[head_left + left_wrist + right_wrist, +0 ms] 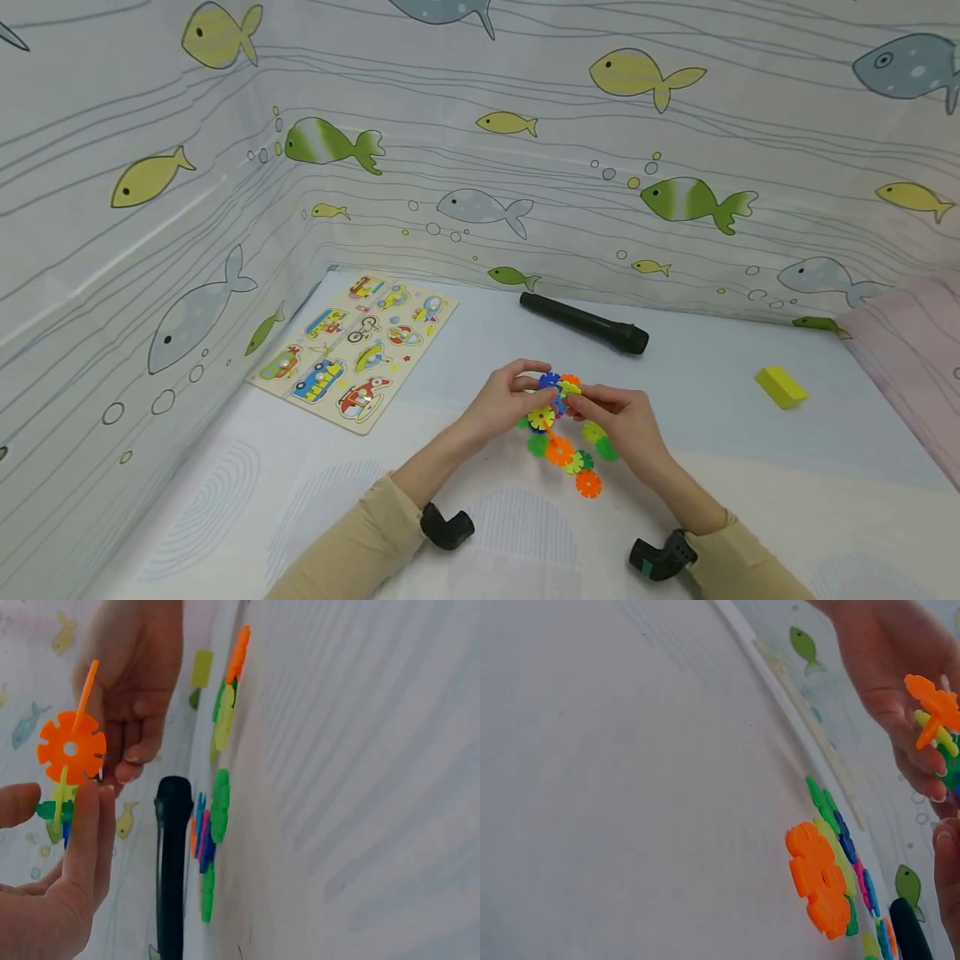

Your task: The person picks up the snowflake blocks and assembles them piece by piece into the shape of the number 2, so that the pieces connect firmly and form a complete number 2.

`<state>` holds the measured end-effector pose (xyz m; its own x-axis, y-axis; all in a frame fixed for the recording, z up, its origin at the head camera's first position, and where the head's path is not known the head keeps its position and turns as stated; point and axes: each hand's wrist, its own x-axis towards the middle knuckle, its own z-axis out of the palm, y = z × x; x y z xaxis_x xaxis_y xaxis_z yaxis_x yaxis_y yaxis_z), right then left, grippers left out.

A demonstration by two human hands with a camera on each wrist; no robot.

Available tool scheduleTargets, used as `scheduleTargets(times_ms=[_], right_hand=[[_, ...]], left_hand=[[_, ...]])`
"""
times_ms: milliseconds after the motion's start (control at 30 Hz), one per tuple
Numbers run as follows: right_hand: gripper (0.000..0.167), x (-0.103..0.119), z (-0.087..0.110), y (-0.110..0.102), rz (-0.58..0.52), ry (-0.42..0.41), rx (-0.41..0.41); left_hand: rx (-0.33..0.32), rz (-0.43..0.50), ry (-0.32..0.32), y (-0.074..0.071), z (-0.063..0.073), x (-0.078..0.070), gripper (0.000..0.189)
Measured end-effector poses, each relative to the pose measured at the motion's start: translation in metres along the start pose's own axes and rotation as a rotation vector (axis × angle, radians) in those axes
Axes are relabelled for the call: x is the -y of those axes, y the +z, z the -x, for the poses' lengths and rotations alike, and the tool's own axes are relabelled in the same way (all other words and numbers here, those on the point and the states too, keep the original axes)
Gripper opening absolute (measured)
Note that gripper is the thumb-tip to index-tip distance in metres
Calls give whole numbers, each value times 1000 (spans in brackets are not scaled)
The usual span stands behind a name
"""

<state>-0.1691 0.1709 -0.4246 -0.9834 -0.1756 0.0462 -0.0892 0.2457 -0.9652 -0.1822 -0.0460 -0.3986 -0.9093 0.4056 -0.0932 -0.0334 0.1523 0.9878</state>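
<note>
My left hand (pixel 501 404) pinches a small cluster of notched plastic discs; in the left wrist view an orange disc (pixel 71 748) is slotted with another orange one set edge-on, above yellow, green and blue pieces. My right hand (pixel 626 421) meets it from the other side, thumb and fingers pinching at a yellow disc (pixel 570 389). Its fingers (pixel 132 750) are curled behind the orange disc, partly hidden. Under and around both hands, more discs lie on the table, among them a green one (pixel 606 450) and an orange one (pixel 588 483).
A black microphone (pixel 581 321) lies behind the hands. To the left is a wooden puzzle board (pixel 397 375) with vehicle pictures. A yellow block (pixel 782 387) sits on the right. Fish-patterned sheeting (pixel 420 183) rises along the table's back and left.
</note>
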Motion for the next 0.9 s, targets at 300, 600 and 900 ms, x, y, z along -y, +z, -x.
scheduleTargets(times_ms=[300,600,900], right_hand=[[22,2,2,1,30,-56,35],[21,3,3,3,39,-19,35],[35,2,-2,-15,184,45,59]], left_hand=[[-6,1,20,2,-2,6,38],[-12,20,17,1,-2,9,33],[-59,-22,-2,0,-3,8,36]])
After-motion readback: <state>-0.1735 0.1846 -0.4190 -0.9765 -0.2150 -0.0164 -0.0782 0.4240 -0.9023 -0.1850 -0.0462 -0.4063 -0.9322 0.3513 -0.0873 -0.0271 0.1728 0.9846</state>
